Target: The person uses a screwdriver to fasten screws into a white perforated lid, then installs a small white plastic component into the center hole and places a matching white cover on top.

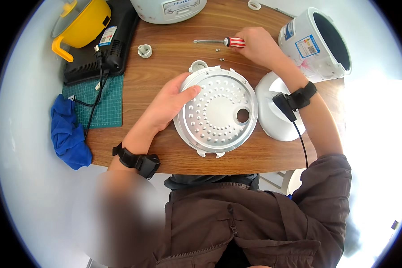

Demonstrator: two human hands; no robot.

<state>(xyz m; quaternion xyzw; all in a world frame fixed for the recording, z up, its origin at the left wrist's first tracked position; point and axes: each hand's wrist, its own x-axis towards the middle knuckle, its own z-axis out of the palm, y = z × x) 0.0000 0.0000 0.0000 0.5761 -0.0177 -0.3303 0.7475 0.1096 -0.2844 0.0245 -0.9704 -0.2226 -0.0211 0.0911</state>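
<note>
The round metal inner lid plate [215, 111] lies flat at the tabletop [174, 58] center, w/ the left hand [167, 105] spread open, fingers resting on its left rim. It's already separated from the white lid shell [272, 114] just right of the plate, so removal looks done. Two small screws [219, 53] lie loose just beyond the plate. Right hand [259, 44], further beyond the plate, is closed on the screwdriver [219, 42]'s red-striped handle. Its long axis runs left-right, tip pointing left. The cooker body [315, 42] lies on its side, right of the screwdriver; refit prob. still left.
</note>
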